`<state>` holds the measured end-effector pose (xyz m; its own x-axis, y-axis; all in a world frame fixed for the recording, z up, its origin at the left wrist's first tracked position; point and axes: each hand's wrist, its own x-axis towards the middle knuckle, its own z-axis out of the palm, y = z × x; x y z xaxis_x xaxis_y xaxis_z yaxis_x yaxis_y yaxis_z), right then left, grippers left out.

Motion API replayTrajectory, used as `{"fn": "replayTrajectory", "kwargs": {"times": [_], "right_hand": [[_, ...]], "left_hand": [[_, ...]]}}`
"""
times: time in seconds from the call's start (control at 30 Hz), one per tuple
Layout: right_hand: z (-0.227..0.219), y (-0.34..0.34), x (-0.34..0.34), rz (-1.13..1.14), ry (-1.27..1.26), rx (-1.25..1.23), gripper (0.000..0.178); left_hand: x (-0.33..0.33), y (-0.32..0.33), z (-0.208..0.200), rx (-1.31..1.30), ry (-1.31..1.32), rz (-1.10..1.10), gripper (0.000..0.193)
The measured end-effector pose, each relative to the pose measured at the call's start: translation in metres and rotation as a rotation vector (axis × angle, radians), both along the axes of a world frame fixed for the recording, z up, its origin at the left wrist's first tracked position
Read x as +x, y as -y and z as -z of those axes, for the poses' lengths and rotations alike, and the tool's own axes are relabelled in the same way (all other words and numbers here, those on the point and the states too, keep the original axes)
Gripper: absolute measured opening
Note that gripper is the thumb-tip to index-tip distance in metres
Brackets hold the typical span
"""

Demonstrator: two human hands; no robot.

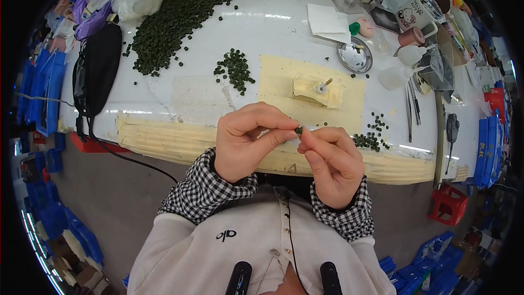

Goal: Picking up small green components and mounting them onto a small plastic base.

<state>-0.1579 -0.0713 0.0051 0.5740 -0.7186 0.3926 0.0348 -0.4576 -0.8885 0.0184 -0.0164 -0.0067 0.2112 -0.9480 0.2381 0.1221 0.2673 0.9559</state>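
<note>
Above the table's near edge my two hands meet at their fingertips. My left hand [252, 137] is closed in a pinch of thumb and forefinger on a small dark green piece [298, 130], round and stubby. The fingers of my right hand [337, 159] are bent and closed right beside that piece; anything between them is hidden. Just beyond the hands lies a yellow sheet [273, 84]. On it rests a yellow-wrapped block [334, 97] with a thin brownish peg [328, 82] sticking up from whitish stuff.
Many like pieces form a large pile [183, 16], a smaller heap [236, 71] and a scatter [374, 139] right of my hands. A round metal dish [353, 57], tweezers [409, 112], a cup [413, 15] and a pink spool [410, 38] stand right. A black pouch [103, 71] lies left.
</note>
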Motion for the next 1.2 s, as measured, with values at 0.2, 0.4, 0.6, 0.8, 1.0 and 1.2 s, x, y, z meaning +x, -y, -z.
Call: {"fn": "replayTrajectory", "kwargs": {"times": [0.2,0.4,0.6,0.8,1.0,1.2], "right_hand": [[-0.004,0.012,-0.002,0.114,-0.011,-0.055,0.027],[-0.01,0.066,0.003,0.41,-0.253,-0.257,0.016],[-0.007,0.077,0.016,0.294,-0.33,-0.238,0.01],[-0.005,0.076,0.015,0.272,-0.318,-0.268,0.007],[-0.042,0.052,0.0,0.391,-0.008,-0.405,0.008],[-0.025,0.045,0.012,0.083,0.04,-0.172,0.008]], "left_hand": [[0.001,0.002,0.0,0.015,-0.011,-0.008,0.02],[0.002,0.008,0.006,0.004,-0.041,-0.017,0.02],[0.005,0.01,0.008,0.019,-0.028,-0.035,0.019],[0.005,0.01,0.01,0.009,-0.019,-0.034,0.019],[0.005,0.01,0.008,0.021,-0.025,-0.033,0.018],[0.004,0.011,0.006,0.028,-0.002,0.013,0.017]]}}
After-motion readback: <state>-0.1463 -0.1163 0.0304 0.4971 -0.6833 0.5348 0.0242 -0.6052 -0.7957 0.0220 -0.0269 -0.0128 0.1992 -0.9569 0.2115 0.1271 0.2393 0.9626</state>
